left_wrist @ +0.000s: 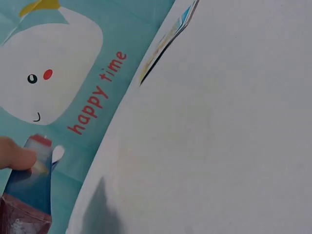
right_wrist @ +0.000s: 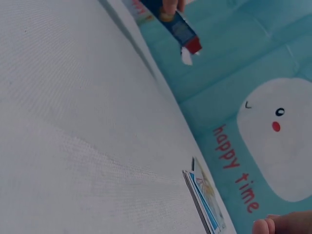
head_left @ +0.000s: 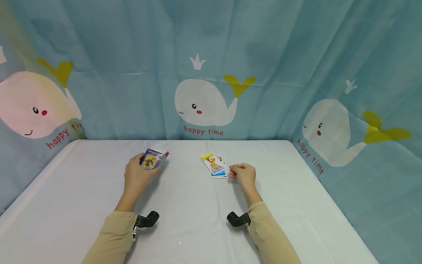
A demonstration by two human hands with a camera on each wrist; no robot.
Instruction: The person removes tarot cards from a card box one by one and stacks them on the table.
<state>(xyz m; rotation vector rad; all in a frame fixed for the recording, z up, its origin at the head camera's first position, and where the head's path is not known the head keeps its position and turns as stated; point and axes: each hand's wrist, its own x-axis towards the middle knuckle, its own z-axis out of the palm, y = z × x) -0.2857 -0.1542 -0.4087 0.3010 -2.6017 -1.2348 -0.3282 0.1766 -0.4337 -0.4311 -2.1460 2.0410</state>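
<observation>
My left hand (head_left: pixel 136 175) grips a dark blue and purple card box (head_left: pixel 152 160) with a picture and lettering on its face, above the left of the table. A red flap stands out at the box's right end; in the right wrist view a white flap shows beside the red end of the box (right_wrist: pixel 181 30). Several picture cards (head_left: pixel 215 167) lie in a loose pile, the yellow-topped one askew over the others. Just right of the pile, my right hand (head_left: pixel 244 175) has its fingers curled, with nothing visible between them. Its fingertips (right_wrist: pixel 263 226) show low in the right wrist view.
A white cloth covers the table (head_left: pixel 188 205). Behind and beside it hangs a blue-green curtain (head_left: pixel 138 91) printed with whales. Each wrist carries a black camera mount, such as the left mount (head_left: pixel 147 219). Bare cloth lies between the box and the cards.
</observation>
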